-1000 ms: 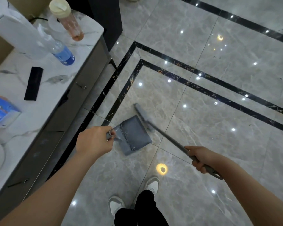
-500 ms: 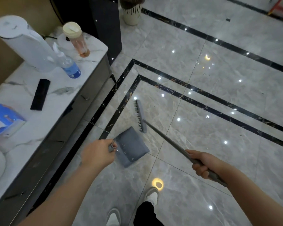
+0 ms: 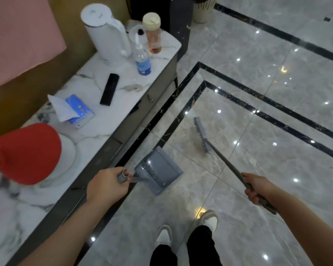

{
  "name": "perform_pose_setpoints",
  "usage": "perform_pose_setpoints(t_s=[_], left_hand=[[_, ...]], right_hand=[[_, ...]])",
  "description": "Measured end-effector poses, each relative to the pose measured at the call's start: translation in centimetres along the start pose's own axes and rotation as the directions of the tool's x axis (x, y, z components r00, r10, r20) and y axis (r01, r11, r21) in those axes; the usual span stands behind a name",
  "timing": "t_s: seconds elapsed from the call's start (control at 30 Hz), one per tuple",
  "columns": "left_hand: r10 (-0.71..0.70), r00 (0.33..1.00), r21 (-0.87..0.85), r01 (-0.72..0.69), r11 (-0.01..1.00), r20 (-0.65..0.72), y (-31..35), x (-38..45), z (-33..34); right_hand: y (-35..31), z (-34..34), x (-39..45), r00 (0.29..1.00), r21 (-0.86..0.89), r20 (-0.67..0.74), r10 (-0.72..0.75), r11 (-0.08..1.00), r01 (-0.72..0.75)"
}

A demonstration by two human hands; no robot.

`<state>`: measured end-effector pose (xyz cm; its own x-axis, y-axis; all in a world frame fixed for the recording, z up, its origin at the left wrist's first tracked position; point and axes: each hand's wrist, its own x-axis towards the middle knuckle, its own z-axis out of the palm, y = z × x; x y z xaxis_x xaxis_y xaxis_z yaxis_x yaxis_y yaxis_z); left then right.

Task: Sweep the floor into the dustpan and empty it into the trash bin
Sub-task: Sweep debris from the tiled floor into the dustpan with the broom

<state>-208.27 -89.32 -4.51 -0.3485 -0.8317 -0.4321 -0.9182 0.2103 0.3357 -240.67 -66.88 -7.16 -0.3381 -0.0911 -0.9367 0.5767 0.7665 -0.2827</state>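
My left hand (image 3: 106, 186) grips the round handle of a grey dustpan (image 3: 158, 169), whose tray is held over the glossy grey tile floor (image 3: 258, 169) beside the sideboard. My right hand (image 3: 258, 188) grips the grey broom handle (image 3: 225, 160). The broom head (image 3: 202, 135) hangs bristles-left above the floor, ahead and to the right of the dustpan and apart from it. No trash bin is in view.
A marble-topped sideboard (image 3: 123, 116) runs along the left, carrying a white kettle (image 3: 106, 33), a water bottle (image 3: 142, 60), an orange-tinted bottle (image 3: 153, 33), a black remote (image 3: 109, 89), a blue tissue box (image 3: 77, 110) and a red object (image 3: 25, 152). My shoes (image 3: 186, 229) stand below.
The broom head has lifted off the dustpan's edge and swung away to the right. The view has tilted up and left, showing more of the sideboard. Both grips are unchanged.
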Motion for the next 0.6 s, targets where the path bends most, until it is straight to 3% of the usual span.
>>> perform_pose_setpoints(t_s=[0.3, 0.43, 0.6], left_hand=[[-0.079, 0.997, -0.019, 0.079, 0.997, -0.004, -6.4, -1.3, -0.6], [-0.089, 0.996, -0.015, 0.089, 0.996, -0.029, -8.0, -1.2, 0.0], [-0.065, 0.996, 0.083, 0.07, 0.994, -0.056, -7.5, 0.1, 0.2]], right_hand=[[1.1, 5.9, 0.9, 0.999, -0.064, -0.046, -0.016, 0.998, 0.013], [1.0, 8.8, 0.8, 0.999, -0.208, -0.002, -0.032, 0.978, 0.031], [1.4, 13.3, 0.5, 0.998, -0.476, 0.059, -0.007, 0.879, 0.034]])
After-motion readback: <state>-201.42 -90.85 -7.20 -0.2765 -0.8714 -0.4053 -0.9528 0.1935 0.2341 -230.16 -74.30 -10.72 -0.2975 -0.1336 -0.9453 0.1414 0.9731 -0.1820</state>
